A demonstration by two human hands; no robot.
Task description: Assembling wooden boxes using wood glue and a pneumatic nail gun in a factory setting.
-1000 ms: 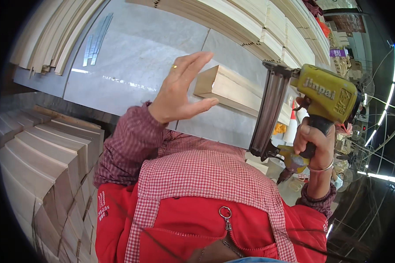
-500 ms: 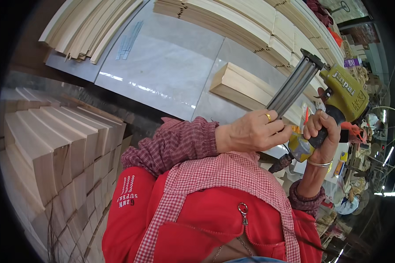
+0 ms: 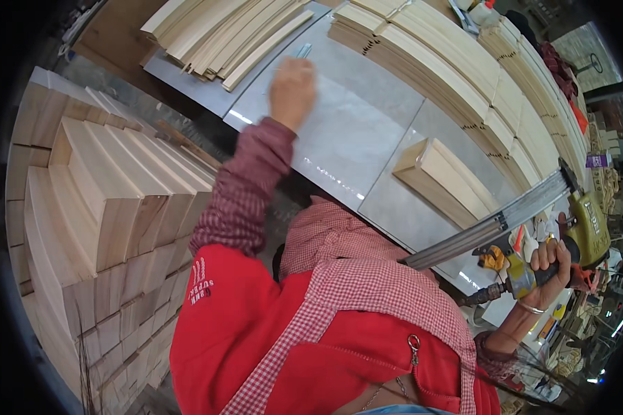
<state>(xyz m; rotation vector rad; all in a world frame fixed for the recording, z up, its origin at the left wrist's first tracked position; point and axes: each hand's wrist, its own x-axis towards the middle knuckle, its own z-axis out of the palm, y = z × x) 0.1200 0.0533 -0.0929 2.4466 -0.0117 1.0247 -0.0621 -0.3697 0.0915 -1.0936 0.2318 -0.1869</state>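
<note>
Gripping nail gun (image 3: 590,227) in right hand (image 3: 551,275); left hand (image 3: 293,93) blurred beside bluish strips (image 3: 304,50), grip unclear.

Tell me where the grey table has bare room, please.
The widest bare patch lies between the left hand, stacked boards and wooden piece; a narrow one runs between piece and boards. Crowded: the corner with wooden strips, and around the nail gun.

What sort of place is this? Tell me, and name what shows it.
Probably a woodworking shop: the right hand holds a yellowish nail gun, pale wooden strips lie stacked on the grey table, and a pile of wooden pieces stands to the left.
</note>
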